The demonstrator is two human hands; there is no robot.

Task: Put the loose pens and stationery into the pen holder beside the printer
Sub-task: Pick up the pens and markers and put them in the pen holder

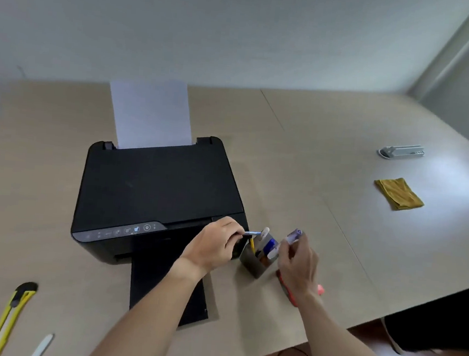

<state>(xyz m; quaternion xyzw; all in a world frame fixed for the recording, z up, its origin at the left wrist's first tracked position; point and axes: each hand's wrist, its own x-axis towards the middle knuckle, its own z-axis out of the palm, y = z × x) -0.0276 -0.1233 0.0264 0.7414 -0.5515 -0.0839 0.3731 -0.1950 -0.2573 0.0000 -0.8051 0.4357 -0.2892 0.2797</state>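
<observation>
Two hands work at one grey pen holder (255,260), which stands against the printer (152,196) near the table's (314,162) front edge. The left hand (213,245) pinches one blue pen (252,232) over the holder; the right hand (298,261) grips one marker (293,236). One yellow cutter (10,317) lies by the front-left corner.

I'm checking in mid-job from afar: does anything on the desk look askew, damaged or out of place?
Nothing looks damaged or spilled. The pen holder leans toward the printer as the left hand grips it. A yellow utility knife and a white pen-like item lie loose at the near left edge, far from the holder.
</observation>
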